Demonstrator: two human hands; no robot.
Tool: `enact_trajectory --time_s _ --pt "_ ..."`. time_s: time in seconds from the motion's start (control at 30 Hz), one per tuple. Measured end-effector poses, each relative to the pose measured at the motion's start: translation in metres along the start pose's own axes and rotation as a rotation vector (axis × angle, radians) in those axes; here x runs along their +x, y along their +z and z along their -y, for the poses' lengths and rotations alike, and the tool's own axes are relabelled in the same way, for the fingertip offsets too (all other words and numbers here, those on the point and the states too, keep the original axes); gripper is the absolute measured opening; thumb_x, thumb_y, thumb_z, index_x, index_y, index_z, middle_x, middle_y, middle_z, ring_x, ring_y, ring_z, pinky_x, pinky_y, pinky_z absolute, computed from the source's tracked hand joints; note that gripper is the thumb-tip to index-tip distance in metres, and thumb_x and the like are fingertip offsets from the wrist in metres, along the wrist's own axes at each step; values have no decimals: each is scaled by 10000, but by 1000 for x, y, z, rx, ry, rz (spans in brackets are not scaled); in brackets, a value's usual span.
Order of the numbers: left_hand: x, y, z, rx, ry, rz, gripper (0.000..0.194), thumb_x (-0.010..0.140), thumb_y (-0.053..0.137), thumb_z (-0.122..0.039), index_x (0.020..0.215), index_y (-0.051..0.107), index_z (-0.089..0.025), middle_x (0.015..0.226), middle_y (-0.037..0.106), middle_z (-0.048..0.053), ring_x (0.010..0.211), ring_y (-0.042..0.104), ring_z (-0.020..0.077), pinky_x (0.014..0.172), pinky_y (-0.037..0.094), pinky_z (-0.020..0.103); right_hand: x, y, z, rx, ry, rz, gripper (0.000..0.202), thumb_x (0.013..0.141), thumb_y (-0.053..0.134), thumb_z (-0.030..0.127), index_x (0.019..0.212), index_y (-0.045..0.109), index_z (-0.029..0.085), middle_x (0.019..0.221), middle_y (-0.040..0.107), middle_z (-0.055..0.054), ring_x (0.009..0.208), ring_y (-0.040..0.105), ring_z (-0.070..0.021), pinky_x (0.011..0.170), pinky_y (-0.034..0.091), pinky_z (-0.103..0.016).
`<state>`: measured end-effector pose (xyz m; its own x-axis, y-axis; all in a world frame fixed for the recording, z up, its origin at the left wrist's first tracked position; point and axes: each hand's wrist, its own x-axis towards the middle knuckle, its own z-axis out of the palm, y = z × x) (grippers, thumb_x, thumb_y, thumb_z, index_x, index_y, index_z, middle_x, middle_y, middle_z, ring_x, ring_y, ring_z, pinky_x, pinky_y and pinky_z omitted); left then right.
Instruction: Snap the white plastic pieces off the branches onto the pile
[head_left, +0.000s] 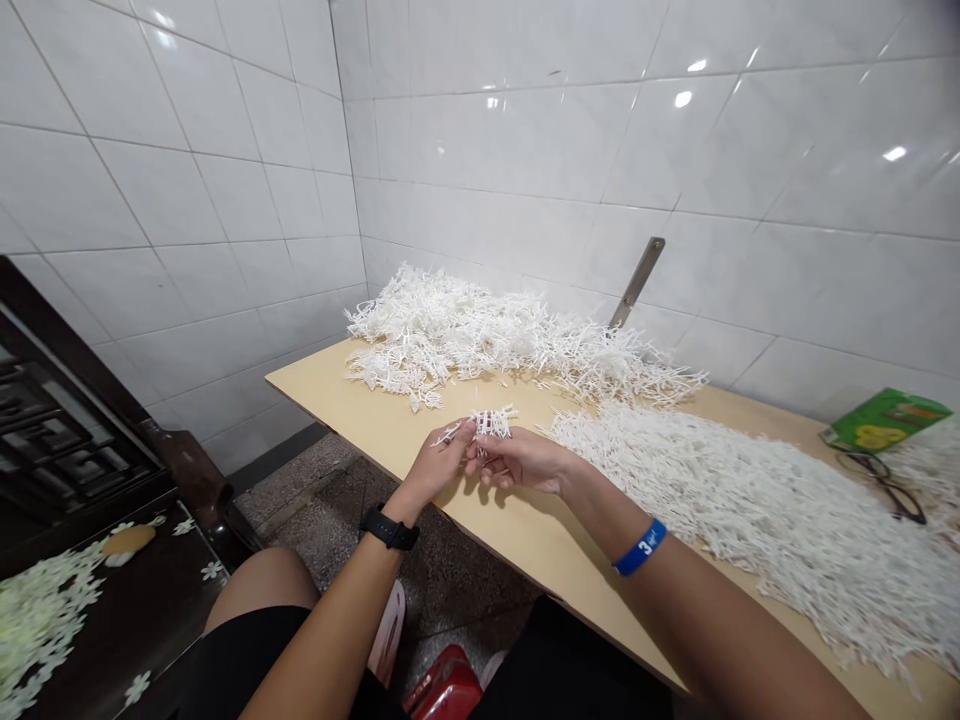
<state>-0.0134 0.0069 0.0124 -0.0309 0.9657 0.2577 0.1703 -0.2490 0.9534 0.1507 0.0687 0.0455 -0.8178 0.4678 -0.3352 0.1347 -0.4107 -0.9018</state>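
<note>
Over the near edge of the table, my left hand (437, 465) and my right hand (529, 460) meet, fingertips close together. Between them is a small bunch of white branching sprigs (495, 422), thin and twig-like. My right hand grips the bunch with thumb and fingers. My left thumb and fingers are pinched, with a thin white sprig (448, 434) sticking out of them. Beyond the hands lies a loose, tangled heap of white sprigs (480, 325). To the right of my right hand spreads a flatter, denser pile of white stems (735, 490).
The tan tabletop (322, 385) stands against tiled walls, with a metal bracket (637, 282) behind it. A green box (885, 420) and dark glasses (892, 485) are at the right. On a dark wooden bench (97, 640) lie pale flower pieces (45, 610). A red object (446, 685) is below.
</note>
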Motion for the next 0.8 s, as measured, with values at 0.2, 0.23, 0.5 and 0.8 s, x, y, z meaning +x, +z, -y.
enact_trajectory --time_s 0.2,0.23,0.5,0.8 --pt "1 0 2 -42 32 70 439 954 460 -510 675 551 -183 610 588 -9 614 563 144 663 439 264 -3 -9 -1 -44 24 50 311 843 729 393 863 658 90 814 709 -96 580 605 -95 425 408 -152" --pt "1 0 2 -82 24 95 434 951 464 -510 686 563 -181 622 604 -2 626 581 150 677 454 270 -3 -8 -2 -51 5 46 339 826 736 424 828 642 99 760 689 -74 548 572 -86 417 385 -155" --pt "3 -3 1 -147 -81 181 441 868 568 -570 725 647 -160 728 691 47 728 635 183 766 495 302 0 10 -9 -312 -84 -13 351 845 586 442 654 433 189 513 425 53 434 313 -62 428 227 -202" --pt "4 6 10 -188 -146 -180 307 796 629 -426 628 574 -175 580 578 -1 541 520 137 535 409 257 14 26 -22 -622 -200 -172 391 916 475 399 588 406 198 513 372 50 501 317 -97 526 257 -251"
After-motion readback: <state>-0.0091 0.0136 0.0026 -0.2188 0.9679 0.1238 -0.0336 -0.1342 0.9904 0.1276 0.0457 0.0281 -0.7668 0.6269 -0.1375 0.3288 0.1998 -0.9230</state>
